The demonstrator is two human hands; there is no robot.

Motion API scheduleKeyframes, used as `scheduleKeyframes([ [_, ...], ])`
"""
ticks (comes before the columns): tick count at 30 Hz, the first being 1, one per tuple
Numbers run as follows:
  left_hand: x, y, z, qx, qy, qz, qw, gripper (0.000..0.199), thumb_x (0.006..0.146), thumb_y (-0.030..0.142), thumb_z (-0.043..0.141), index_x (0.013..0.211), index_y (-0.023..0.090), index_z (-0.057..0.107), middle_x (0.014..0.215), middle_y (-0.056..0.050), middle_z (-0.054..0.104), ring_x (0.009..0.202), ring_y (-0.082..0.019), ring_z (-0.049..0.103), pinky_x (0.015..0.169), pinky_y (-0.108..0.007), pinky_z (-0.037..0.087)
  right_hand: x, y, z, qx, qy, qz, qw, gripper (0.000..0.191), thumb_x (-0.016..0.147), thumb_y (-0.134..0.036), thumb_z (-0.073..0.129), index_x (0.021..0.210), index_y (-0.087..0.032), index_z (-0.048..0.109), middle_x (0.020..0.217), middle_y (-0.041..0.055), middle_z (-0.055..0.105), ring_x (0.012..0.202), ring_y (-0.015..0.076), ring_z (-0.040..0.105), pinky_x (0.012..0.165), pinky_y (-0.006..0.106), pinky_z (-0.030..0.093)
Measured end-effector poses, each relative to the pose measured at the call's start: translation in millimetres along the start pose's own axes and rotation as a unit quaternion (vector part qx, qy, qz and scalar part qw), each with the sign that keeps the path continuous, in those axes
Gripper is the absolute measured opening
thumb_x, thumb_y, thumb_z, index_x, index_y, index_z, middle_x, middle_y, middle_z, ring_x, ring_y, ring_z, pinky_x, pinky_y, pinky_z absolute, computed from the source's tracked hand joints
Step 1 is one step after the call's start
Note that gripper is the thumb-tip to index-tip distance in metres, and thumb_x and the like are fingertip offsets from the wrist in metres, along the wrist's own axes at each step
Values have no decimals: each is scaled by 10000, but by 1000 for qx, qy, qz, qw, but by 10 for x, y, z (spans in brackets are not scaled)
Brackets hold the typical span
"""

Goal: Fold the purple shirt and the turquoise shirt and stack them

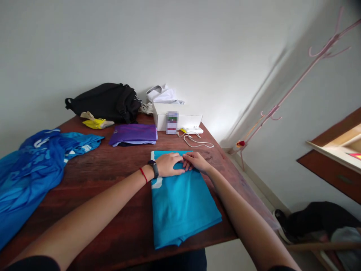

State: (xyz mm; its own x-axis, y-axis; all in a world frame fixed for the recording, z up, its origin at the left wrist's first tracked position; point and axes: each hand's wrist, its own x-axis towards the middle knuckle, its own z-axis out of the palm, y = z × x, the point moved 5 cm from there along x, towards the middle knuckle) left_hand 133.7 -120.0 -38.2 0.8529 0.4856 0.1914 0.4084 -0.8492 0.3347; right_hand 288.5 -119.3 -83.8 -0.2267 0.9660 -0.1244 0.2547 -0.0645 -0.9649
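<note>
A teal T-shirt [183,210] with white print on its left side lies folded lengthwise on the wooden table, its lower edge toward me. My left hand [169,165] rests flat across the upper part, fingers spread and pointing right. Beside it, my right hand [196,162] touches the cloth near its right edge, fingers slightly bent and apart. The fingertips of both hands meet, and some are hidden there. A dark watch [153,169] and a red cord [143,175] circle my left wrist.
On the table [118,210] are a rumpled blue garment [36,169], a folded purple garment [134,134], a yellow packet [94,123], a black backpack [104,99], a white box [160,116] and a white cable [197,145]. A pink coat rack [296,82] leans at right.
</note>
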Motion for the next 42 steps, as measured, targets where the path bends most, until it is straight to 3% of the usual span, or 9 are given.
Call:
scheduleKeyframes([
  [5, -151, -139, 188, -30, -154, 10, 988, 1207, 576, 824, 705, 1543, 216, 317, 1619, -148, 248, 1472, -395, 217, 1192, -552, 130, 12, 10, 7, -73, 22, -36, 996, 463, 880, -625, 561, 784, -175, 610, 588, 12, 666, 455, 129, 626, 400, 199, 434],
  [12, -188, -168, 286, -70, -155, -45, 984, 1361, 428, 795, 790, 1567, 262, 267, 1641, -136, 107, 1493, -436, 59, 1163, -657, -1, -91, -125, 14, -223, 102, -110, 963, 403, 934, -572, 484, 791, -226, 632, 672, 43, 678, 559, 206, 649, 545, 333, 533],
  [15, -301, -103, 285, -61, -147, -43, 986, 1343, 470, 810, 765, 1575, 258, 238, 1639, -151, 86, 1489, -449, 48, 1126, -710, -47, -131, -213, 54, -352, 132, -179, 909, 394, 942, -544, 485, 1118, -251, 680, 1114, 114, 709, 1032, 296, 671, 910, 447, 541],
  [19, -645, 48, 270, -42, -88, -22, 995, 1187, 620, 847, 652, 1567, 240, 273, 1630, -178, 108, 1484, -464, 73, 1113, -737, -24, -69, -83, 188, -444, 36, -148, 883, 619, 967, -607, 406, 1500, -292, 413, 1587, 71, 358, 1489, 309, 254, 1198, 553, 229],
  [22, -998, 250, 263, -47, -33, 26, 998, 1048, 735, 826, 575, 1568, 263, 276, 1634, -152, 141, 1485, -450, 105, 1150, -694, 35, -27, 19, 225, -461, -1, -111, 881, 649, 987, -627, 330, 1554, -314, 301, 1645, 39, 205, 1526, 290, 87, 1213, 576, 127],
  [26, -1393, 600, 282, -38, 11, 104, 994, 915, 799, 779, 547, 1557, 333, 293, 1649, -75, 135, 1479, -449, 146, 1167, -665, 105, -3, 54, 226, -472, -3, -104, 875, 632, 988, -631, 329, 1541, -326, 333, 1649, 27, 178, 1526, 282, 76, 1218, 563, 113],
  [30, -1561, 876, 318, -14, -10, 197, 980, 832, 904, 573, 542, 1582, 207, 227, 1627, -100, 232, 1484, -373, 211, 1192, -597, 165, 8, 63, 222, -481, 7, -107, 870, 625, 991, -620, 340, 1541, -323, 329, 1644, 32, 191, 1524, 290, 90, 1212, 578, 123],
  [37, -1579, 970, 275, 67, 21, 137, 988, 691, 897, 488, 588, 1477, 143, 441, 1517, -127, 456, 1383, -360, 406, 1088, -582, 346, 13, 95, 231, -480, 10, -102, 871, 586, 1012, -592, 296, 1534, -327, 340, 1640, 19, 194, 1522, 283, 102, 1211, 586, 110],
  [42, -1621, 1119, 213, 142, 75, 90, 983, 391, 951, 320, 529, 1297, 156, 608, 1383, -124, 590, 1236, -357, 526, 901, -520, 462, 37, 113, 244, -492, 41, -113, 862, 571, 1010, -584, 325, 1520, -332, 376, 1629, 24, 246, 1515, 290, 150, 1206, 574, 160],
])
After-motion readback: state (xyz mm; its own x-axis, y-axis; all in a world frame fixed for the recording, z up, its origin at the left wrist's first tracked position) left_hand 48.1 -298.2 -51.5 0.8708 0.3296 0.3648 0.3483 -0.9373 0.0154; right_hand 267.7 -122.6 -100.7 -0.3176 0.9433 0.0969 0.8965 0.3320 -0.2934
